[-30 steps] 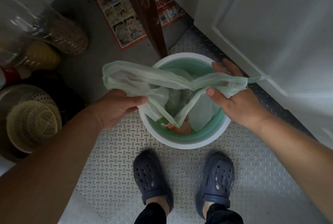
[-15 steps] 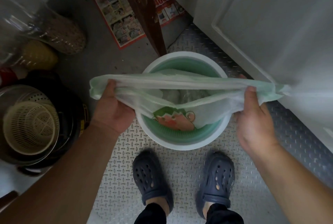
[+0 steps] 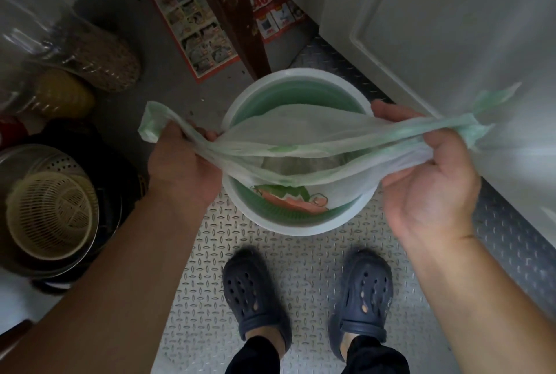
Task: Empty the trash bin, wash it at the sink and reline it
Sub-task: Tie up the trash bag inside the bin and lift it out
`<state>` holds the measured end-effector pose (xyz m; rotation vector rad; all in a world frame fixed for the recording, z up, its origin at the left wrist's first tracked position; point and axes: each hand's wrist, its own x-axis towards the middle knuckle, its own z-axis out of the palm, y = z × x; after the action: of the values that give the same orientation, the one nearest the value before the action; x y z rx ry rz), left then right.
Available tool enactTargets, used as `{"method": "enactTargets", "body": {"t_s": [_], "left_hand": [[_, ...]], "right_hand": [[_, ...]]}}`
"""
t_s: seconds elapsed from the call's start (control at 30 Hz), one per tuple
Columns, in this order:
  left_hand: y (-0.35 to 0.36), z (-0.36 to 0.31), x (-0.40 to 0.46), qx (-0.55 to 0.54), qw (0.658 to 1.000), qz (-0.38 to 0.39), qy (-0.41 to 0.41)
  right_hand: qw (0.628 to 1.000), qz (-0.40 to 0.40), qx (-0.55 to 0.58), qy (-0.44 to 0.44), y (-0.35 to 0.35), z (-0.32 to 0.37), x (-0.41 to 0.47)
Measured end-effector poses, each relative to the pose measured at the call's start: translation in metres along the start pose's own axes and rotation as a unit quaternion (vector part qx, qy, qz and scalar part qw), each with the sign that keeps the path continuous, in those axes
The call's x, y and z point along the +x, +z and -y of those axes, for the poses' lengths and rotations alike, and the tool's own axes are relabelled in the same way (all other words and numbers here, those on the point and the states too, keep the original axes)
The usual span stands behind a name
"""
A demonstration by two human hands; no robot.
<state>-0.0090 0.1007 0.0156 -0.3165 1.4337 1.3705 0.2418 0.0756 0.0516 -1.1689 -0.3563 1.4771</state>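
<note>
Around the trash bin (image 3: 301, 224), which stands on a diamond-plate metal floor (image 3: 255, 253), the space is crowded. Beyond the bin, a dark wooden leg (image 3: 231, 12) comes down almost to its far rim, with a printed flyer (image 3: 195, 33) lying flat on the floor behind that leg. To the bin's right, a white panelled door (image 3: 436, 27) stands close beside it. To the bin's left sit a cream plastic strainer basket (image 3: 51, 217) nested in a metal pot (image 3: 18, 163), and further back clear bags of grain (image 3: 99, 60). On the near side of the bin, two dark blue clogs (image 3: 255, 292) are planted on the floor.

Compared with half a second ago, the bag's mouth is drawn less flat: the two gathered ends are pulled up and apart, the right end higher, and the right hand has turned palm-up.

A pale green liner bag (image 3: 301, 132) hangs over the bin's opening, its lower part still inside, with a printed wrapper (image 3: 291, 202) showing through the film near the bin's near rim. The left hand (image 3: 180, 169) grips the bag's left end over the bin's left rim, fingers curled round the bunched plastic. The right hand (image 3: 430, 181) holds the right end over the right rim, fingers curled and pinching the twisted film, whose tail trails toward the door.
</note>
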Motion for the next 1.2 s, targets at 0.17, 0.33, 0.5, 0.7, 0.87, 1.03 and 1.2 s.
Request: {"method": "enactTargets", "body": {"t_s": [0.17,0.33,0.5,0.7,0.87,1.03,1.2], "left_hand": [[0.007,0.011,-0.004,0.076,0.997,-0.013,-0.004],[0.019,0.024,-0.015,0.177,0.984,0.024,-0.012],[0.035,0.037,-0.029,0.293,0.954,0.066,0.01],[0.051,0.044,-0.043,0.367,0.924,0.106,0.029],[0.059,0.05,-0.051,0.384,0.914,0.126,0.037],[0.058,0.047,-0.051,0.38,0.917,0.109,0.052],[0.061,0.04,-0.053,0.424,0.885,0.156,0.115]], "right_hand": [[0.998,0.037,0.037,0.046,0.013,-0.001,0.011],[0.993,0.055,-0.023,0.098,0.022,-0.012,0.028],[0.952,0.114,-0.26,0.116,0.033,-0.02,0.047],[0.913,0.066,-0.276,0.292,0.047,-0.034,0.06],[0.91,0.11,-0.373,0.147,0.067,-0.046,0.067],[0.947,0.115,-0.237,0.182,0.071,-0.06,0.064],[0.953,0.11,-0.124,0.253,0.061,-0.064,0.064]]}}
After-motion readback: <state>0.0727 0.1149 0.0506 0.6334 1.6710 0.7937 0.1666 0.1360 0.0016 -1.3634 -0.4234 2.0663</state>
